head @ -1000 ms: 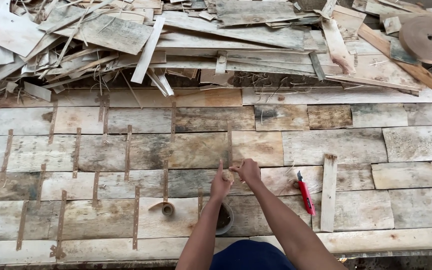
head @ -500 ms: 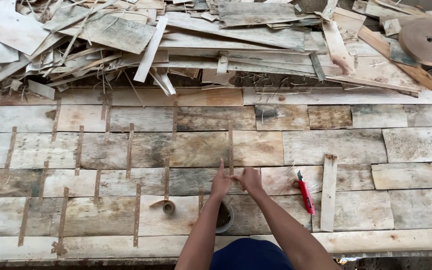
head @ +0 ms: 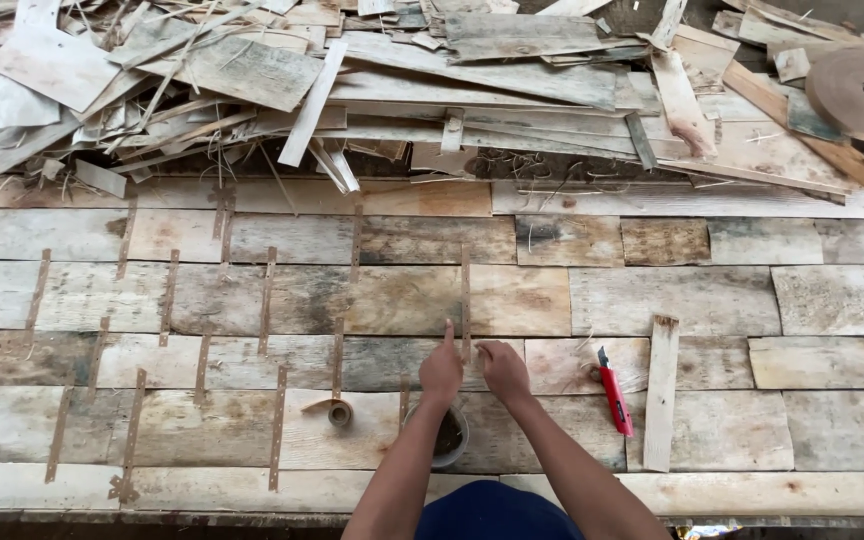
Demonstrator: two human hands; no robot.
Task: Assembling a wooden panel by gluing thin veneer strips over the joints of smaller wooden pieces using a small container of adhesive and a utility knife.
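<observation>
Patched wooden sheets (head: 652,290) fill the frame, with scrap wood (head: 402,90) heaped along the top.

At lower centre, the left hand (head: 441,368) points its forefinger up beside a brown tape strip (head: 466,300), other fingers curled, gripping nothing. The right hand (head: 503,368) lies just right of the strip, fingers bent down on the wood, holding nothing. A small tape roll (head: 338,411) sits lower left of the hands, a red knife (head: 613,390) to the right, a tape reel (head: 860,93) upper right.
</observation>
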